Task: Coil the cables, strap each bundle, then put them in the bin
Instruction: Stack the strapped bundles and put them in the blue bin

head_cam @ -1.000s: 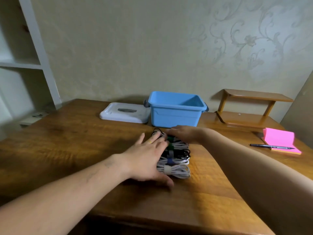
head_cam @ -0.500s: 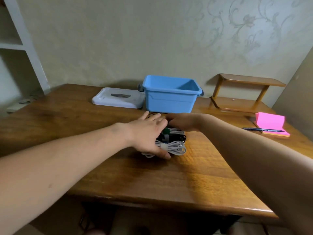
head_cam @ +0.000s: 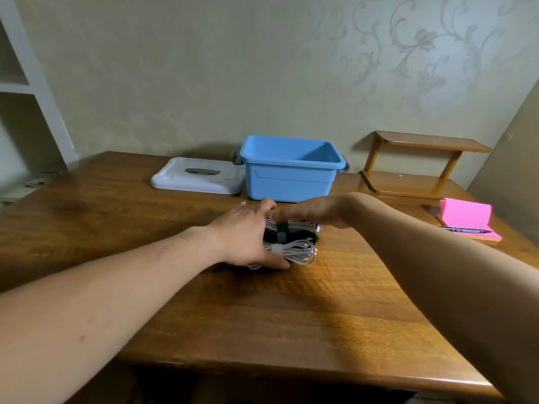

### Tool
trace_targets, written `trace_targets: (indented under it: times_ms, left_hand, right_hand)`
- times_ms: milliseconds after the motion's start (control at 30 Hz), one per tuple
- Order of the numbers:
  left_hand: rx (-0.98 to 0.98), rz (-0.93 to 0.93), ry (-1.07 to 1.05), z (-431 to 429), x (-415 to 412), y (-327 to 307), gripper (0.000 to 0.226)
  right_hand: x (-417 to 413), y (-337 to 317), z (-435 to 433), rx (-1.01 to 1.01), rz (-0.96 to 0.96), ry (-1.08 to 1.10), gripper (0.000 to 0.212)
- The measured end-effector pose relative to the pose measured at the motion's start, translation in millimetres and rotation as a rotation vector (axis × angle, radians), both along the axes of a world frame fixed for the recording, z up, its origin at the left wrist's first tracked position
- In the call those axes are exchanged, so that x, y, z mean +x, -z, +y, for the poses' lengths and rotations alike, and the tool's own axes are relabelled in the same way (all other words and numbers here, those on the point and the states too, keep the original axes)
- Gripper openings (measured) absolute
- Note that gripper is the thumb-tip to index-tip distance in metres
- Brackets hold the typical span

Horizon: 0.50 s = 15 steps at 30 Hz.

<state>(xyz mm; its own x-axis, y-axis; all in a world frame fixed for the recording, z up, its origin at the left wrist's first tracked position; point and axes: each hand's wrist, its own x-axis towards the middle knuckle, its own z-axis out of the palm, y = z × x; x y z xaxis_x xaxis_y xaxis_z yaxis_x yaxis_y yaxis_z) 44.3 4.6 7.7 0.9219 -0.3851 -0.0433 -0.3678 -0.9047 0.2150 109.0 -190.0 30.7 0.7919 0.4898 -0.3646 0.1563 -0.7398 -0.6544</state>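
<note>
Several strapped cable bundles, white and black, lie packed side by side on the wooden table. A white bundle with a white strap is nearest me; a green strap shows behind it. My left hand clasps the pile from the left, thumb along the front white bundle and fingers reaching over the far side. From the right, my right hand cups the pile's far top edge, its fingertips meeting my left fingers. The blue bin stands open just behind the pile, with nothing visible inside.
The bin's white lid lies flat to the left of the bin. A small wooden shelf stands at the back right. A pink notepad with a pen lies at the right edge. White shelving stands at far left.
The bundles are squeezed into a tighter pile between my hands. My left hand has slid further round them and my right hand has closed in over the far side. The camera view has pulled back.
</note>
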Motion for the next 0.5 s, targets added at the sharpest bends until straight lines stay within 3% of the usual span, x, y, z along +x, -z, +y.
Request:
trace_targets:
  times_ms: [67,200,333,500]
  left_hand:
    - [0.035,0.049,0.035,0,5,-1,0.141]
    - [0.256,0.147,0.105,5,25,-7,0.151]
    - [0.346,0.192,0.129,6,38,-20,0.152]
    - [0.186,0.282,0.126,5,49,-19,0.149]
  right_hand:
    - [-3,-4,-2,-0.191,0.074,-0.208,0.073]
    - [-3,-8,16,-0.544,-0.085,-0.32,0.121]
    - [0,-6,20,-0.61,-0.159,-0.325,0.12]
    - [-3,-7,16,-0.594,-0.158,-0.281,0.127]
